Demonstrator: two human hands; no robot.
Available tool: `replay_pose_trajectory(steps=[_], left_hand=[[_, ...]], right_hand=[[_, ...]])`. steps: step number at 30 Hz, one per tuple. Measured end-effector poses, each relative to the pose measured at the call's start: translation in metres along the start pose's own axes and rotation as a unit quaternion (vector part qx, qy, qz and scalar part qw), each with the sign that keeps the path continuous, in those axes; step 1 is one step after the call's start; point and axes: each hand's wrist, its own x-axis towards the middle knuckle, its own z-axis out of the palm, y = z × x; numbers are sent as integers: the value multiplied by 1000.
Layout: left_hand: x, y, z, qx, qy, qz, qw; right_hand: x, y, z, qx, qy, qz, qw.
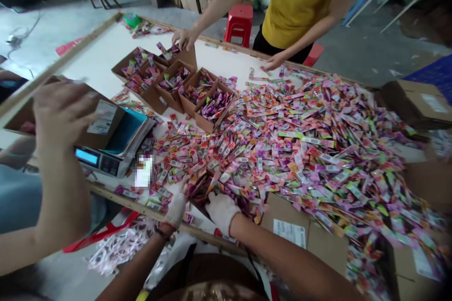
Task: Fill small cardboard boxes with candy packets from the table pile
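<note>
My left hand (pixel 176 207), in a white glove, reaches into the near edge of a large heap of small colourful sachets (pixel 296 150). Its fingertips are partly covered by the sachets. Close by on the right is my right hand (pixel 221 210), gloved too, its fingers curled in among the packets; what they grip is hidden. Between both hands lies a dark hollow with sachets (pixel 202 186) in it, edged in brown; I cannot tell whether it is a box.
Open cardboard boxes (pixel 208 124) filled with sachets stand at the table's middle. A scale (pixel 102 162) with a box and papers sits left, beside a co-worker's blurred hand (pixel 65 108). Across the table, a person in a yellow shirt (pixel 296 4) touches a box. Cardboard flaps (pixel 318 244) lie right.
</note>
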Motion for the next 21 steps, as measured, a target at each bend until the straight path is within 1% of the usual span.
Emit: replay_pose_trajectory(steps=[1, 2, 3, 4, 5, 6, 7, 8, 9, 10, 12, 14, 16, 18, 19, 21], left_hand=[[-1, 11, -4, 36, -31, 53, 997], [-2, 21, -5, 93, -73, 114, 986], [-3, 30, -3, 168, -117, 177, 963], [-5, 38, 0, 256, -151, 236, 925], [-8, 45, 4, 344, -166, 282, 880], [-11, 51, 7, 425, -155, 321, 832], [-15, 55, 10, 491, -130, 351, 787], [-20, 59, 12, 542, -104, 370, 747], [-25, 62, 14, 581, -93, 381, 714], [-29, 64, 16, 607, -96, 387, 688], [-36, 67, 20, 638, -144, 390, 649], [-37, 65, 27, 665, -203, 376, 613], [-30, 57, 36, 698, -251, 328, 585], [-18, 49, 45, 721, -287, 264, 572], [-12, 45, 48, 725, -301, 238, 572], [-4, 43, 49, 724, -313, 210, 578]], right_hand=[[-3, -1, 1, 29, 0, -9, 1000], [-10, 3, 1, 68, 16, -31, 997], [-21, 10, -1, 117, 45, -60, 990], [-35, 20, -4, 167, 90, -83, 978], [-52, 32, -7, 207, 143, -81, 964], [-68, 43, -9, 232, 196, -43, 952], [-83, 52, -9, 241, 233, 27, 942], [-95, 59, -9, 235, 249, 103, 934], [-101, 62, -6, 218, 245, 161, 931], [-102, 61, -3, 192, 228, 188, 936], [-88, 48, 7, 128, 175, 180, 960], [-58, 29, 15, 62, 113, 177, 976], [-26, 12, 20, 31, 65, 194, 978], [-6, 5, 19, 25, 45, 185, 981], [-4, 6, 16, 26, 39, 165, 985], [-13, 17, 9, 36, 25, 103, 994]])
